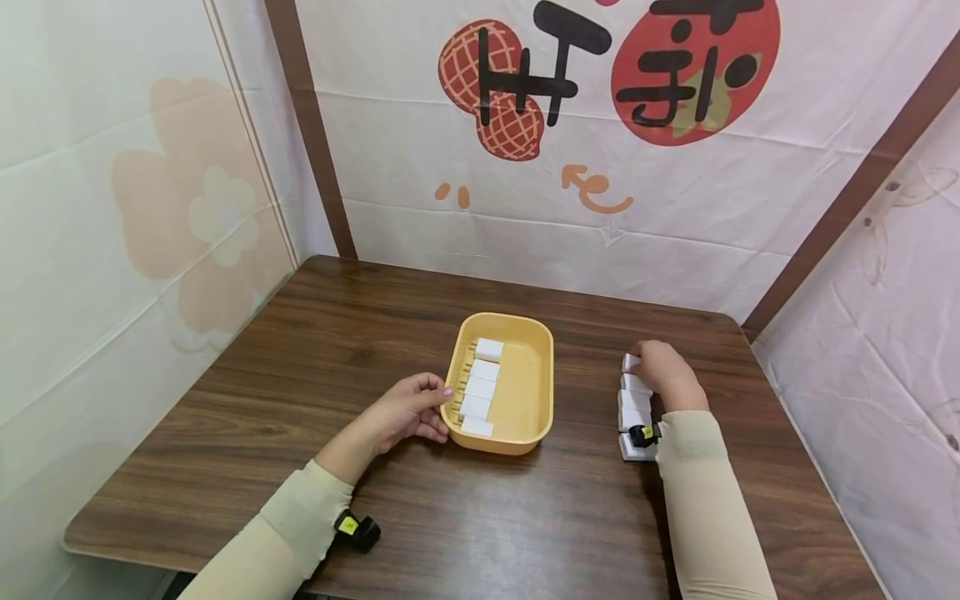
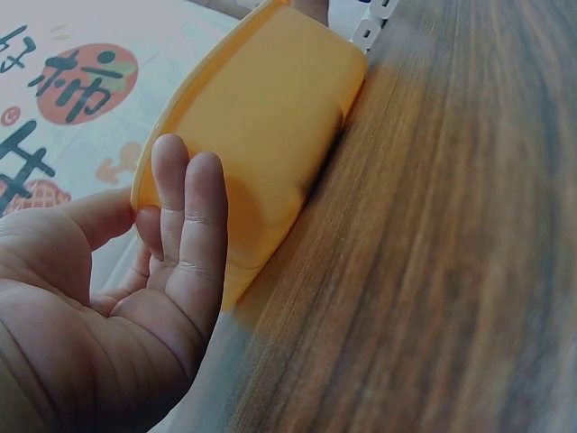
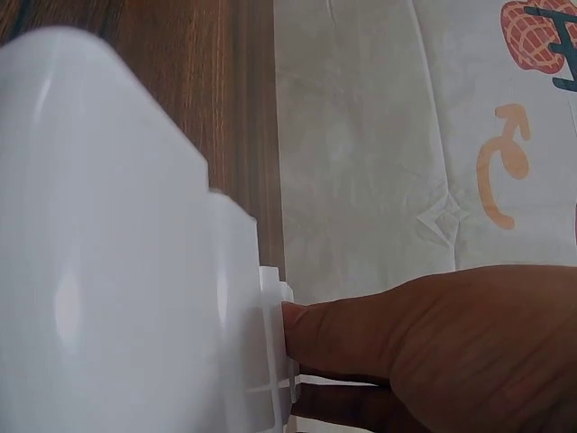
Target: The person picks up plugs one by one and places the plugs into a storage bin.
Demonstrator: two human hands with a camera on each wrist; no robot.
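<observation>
My left hand (image 1: 411, 410) holds the near left side of a yellow plastic tray (image 1: 534, 383). In the left wrist view, thumb and forefinger pinch the tray's rim (image 2: 144, 171) while two other fingers lie along its outer wall. Inside the tray, a column of several white blocks (image 1: 480, 387) runs along the left side, thin dark lines beside them. To the right, my right hand (image 1: 670, 377) pinches the farthest piece of a row of white blocks (image 1: 634, 408). The right wrist view shows thumb and fingers on that end piece (image 3: 287, 347); the fingertips are partly hidden.
A dark wood-grain table (image 1: 360, 333) carries everything. Printed cloth walls (image 1: 420, 225) enclose its back and sides. Small black wrist cameras (image 1: 360, 532) sit on both sleeves, the right one above the white row.
</observation>
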